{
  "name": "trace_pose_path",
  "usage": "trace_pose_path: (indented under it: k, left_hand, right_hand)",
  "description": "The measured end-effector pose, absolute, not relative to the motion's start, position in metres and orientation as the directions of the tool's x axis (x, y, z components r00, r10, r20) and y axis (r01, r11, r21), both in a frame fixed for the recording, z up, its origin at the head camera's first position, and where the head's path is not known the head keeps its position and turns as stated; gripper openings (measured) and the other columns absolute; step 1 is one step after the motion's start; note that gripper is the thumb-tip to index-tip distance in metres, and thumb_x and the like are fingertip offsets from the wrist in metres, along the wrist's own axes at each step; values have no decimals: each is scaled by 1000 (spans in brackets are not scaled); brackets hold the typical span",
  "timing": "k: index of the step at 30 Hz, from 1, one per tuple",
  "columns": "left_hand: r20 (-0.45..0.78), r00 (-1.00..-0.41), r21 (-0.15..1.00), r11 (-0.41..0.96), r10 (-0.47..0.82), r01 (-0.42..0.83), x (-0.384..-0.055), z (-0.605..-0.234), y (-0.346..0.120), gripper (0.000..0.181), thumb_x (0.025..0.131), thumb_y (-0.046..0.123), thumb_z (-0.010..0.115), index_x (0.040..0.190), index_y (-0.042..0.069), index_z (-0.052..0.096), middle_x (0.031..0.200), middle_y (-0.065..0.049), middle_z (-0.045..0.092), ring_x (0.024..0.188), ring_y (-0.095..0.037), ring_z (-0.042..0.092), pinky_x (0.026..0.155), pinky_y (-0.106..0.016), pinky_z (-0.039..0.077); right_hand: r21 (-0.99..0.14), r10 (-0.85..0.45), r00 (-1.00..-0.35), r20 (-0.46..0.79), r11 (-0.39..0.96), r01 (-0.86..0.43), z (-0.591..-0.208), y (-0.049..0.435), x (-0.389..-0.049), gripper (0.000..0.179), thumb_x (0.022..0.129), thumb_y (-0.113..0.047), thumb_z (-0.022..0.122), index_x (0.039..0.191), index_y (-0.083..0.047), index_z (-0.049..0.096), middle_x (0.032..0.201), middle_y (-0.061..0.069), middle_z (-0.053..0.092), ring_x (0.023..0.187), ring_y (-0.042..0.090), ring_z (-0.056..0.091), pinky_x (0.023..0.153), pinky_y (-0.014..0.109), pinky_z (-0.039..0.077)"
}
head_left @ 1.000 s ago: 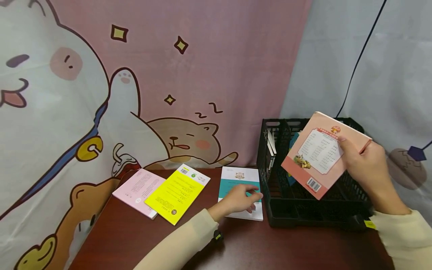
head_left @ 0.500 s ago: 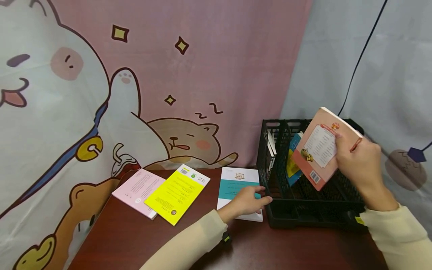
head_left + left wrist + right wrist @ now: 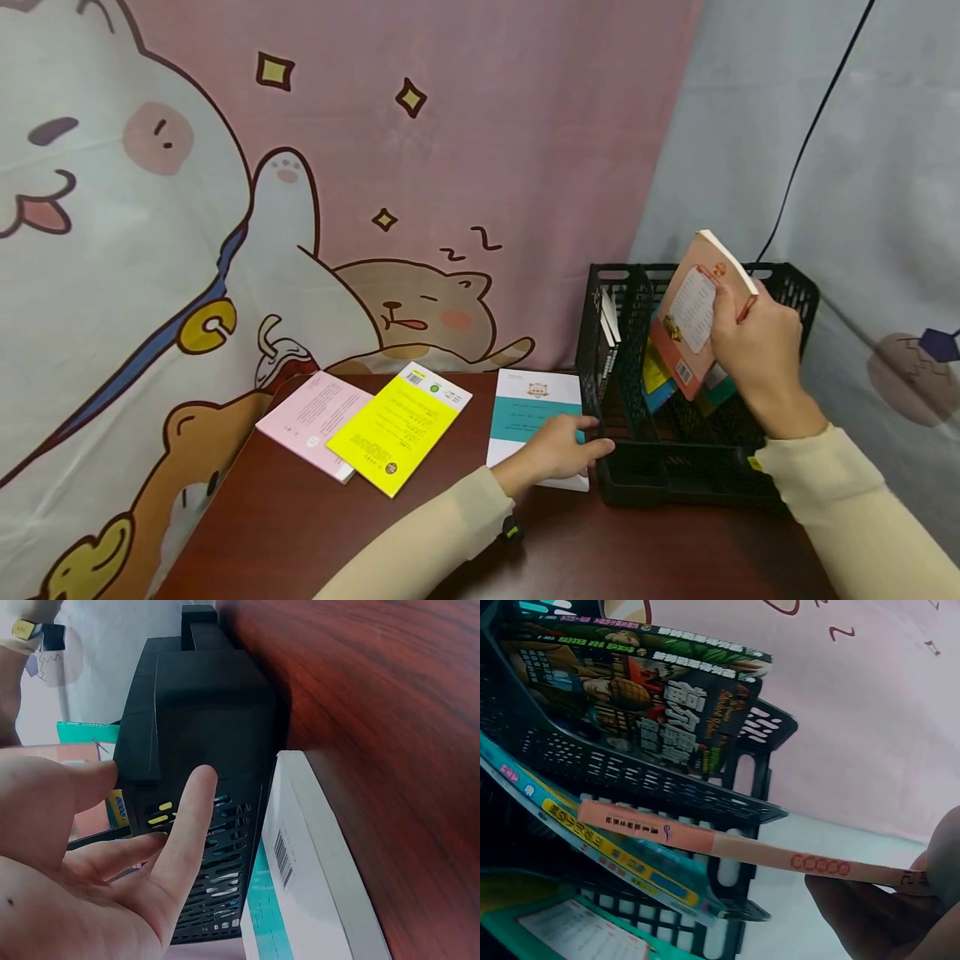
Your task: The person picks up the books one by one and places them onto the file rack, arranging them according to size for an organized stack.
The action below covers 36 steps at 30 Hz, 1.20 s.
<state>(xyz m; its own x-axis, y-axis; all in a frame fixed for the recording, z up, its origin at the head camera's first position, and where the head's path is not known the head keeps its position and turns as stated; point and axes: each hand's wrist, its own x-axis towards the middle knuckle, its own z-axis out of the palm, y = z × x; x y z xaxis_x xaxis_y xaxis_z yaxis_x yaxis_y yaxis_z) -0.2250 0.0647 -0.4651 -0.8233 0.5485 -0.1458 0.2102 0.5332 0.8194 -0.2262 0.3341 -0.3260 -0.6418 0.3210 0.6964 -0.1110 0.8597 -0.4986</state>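
Observation:
My right hand (image 3: 761, 358) grips a coral-pink book (image 3: 678, 325) by its right side, tilted over the black slotted basket (image 3: 697, 473). In the right wrist view that book's spine (image 3: 765, 853) shows, close beside a blue-and-yellow book (image 3: 615, 851) in a middle compartment. A green book (image 3: 577, 934) stands in the compartment beyond. My left hand (image 3: 551, 454) is at the basket's front left corner; in the left wrist view its thumb meets the rim and a straight finger (image 3: 193, 817) lies along the outer wall. Under this hand lies a white-and-teal book (image 3: 521, 417).
Two books with illustrated covers (image 3: 622, 697) stand in the basket's left compartment. On the brown table (image 3: 300, 533), a yellow book (image 3: 401, 429) overlaps a pale pink book (image 3: 307, 425) at the left. A printed cat curtain (image 3: 510, 125) hangs behind.
The coral-pink book has moved left and turned more edge-on, its lower end going down into the basket. My left hand has shifted right, from over the white-and-teal book to the basket's corner.

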Motion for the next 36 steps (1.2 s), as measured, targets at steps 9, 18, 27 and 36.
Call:
trace_pose_path:
  k: [9, 18, 27, 36]
  left_hand:
    - [-142, -823, 814, 538, 549, 219, -225, -466, 66, 59, 108, 47, 71, 160, 21, 60, 88, -6, 83, 69, -20, 78, 86, -29, 61]
    - [-147, -826, 829, 524, 544, 197, -224, -467, 66, 57, 108, 45, 72, 159, 21, 61, 87, -7, 83, 70, -22, 79, 84, -28, 61]
    - [-133, -825, 831, 516, 549, 209, -223, -469, 68, 56, 108, 44, 72, 158, 20, 62, 87, -8, 83, 70, -21, 80, 83, -27, 61]
    - [-129, -816, 839, 501, 564, 213, -225, -467, 65, 58, 109, 44, 71, 159, 17, 61, 90, -11, 84, 73, -23, 81, 80, -27, 61]
  right_hand:
    - [-525, 342, -668, 661, 847, -85, -339, 325, -245, 56, 114, -39, 51, 124, 14, 69, 94, 42, 75, 64, 53, 73, 34, 20, 28]
    - [-533, 364, -643, 673, 842, -82, -351, 323, -252, 50, 113, -36, 54, 112, 12, 70, 89, 41, 74, 68, 56, 70, 40, 34, 30]
    - [-580, 401, -643, 652, 810, -82, -350, 328, -248, 58, 115, -41, 50, 119, 13, 71, 98, 41, 76, 70, 55, 75, 30, 21, 27]
    - [-530, 348, -622, 702, 838, -129, -341, 324, -248, 56, 114, -36, 49, 134, 13, 67, 103, 44, 75, 71, 58, 74, 33, 16, 25]
